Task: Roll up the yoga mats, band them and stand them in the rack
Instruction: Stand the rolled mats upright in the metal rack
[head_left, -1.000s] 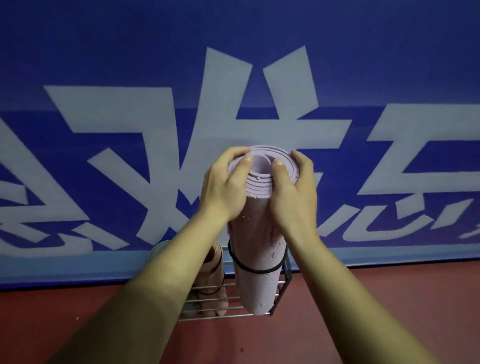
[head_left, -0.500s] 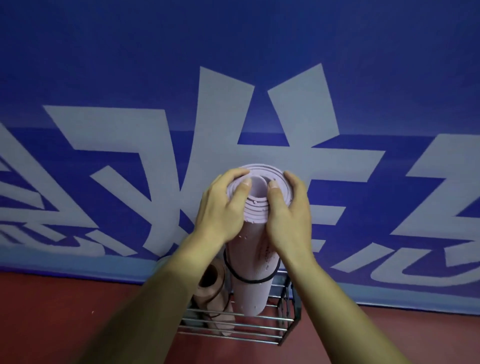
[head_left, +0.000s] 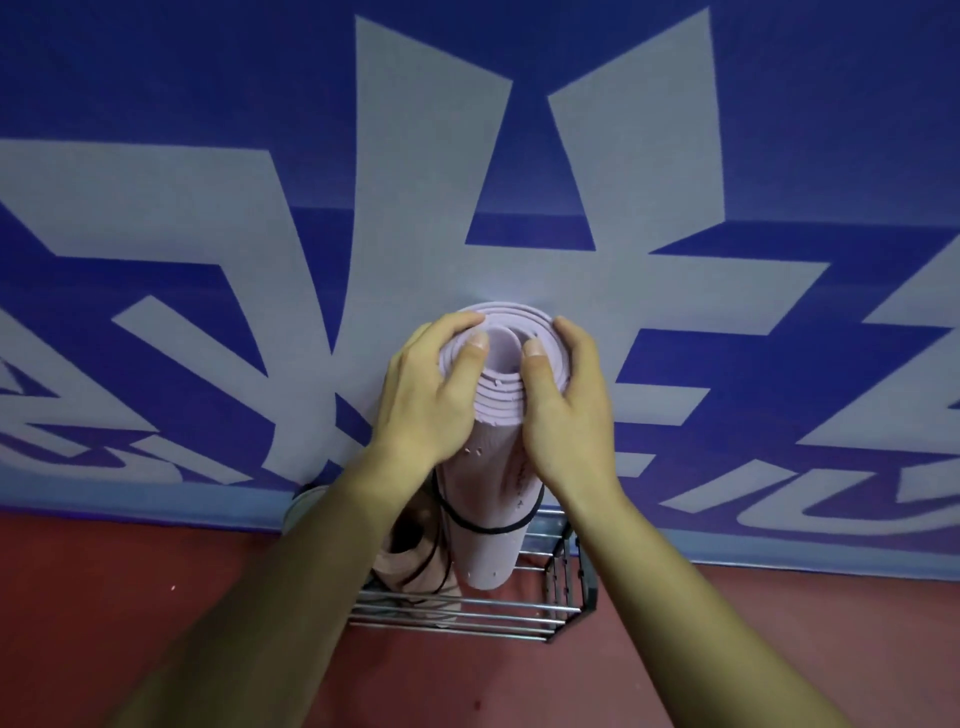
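Blue wall (head_left: 156, 78) behind, mat (head_left: 488, 499) top clasped between left grip (head_left: 431, 395), right grip (head_left: 566, 410)

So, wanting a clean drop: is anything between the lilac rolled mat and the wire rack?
Nothing visible. The lilac rolled foam mat points down into the free right part of the silver wire rack; the tan rolled mat stands beside it, on the left.

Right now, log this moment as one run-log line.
left hand: grips lilac mat top | right hand: same | black band: around mat | lilac mat: upright, lower end in wire rack | tan mat: beside it
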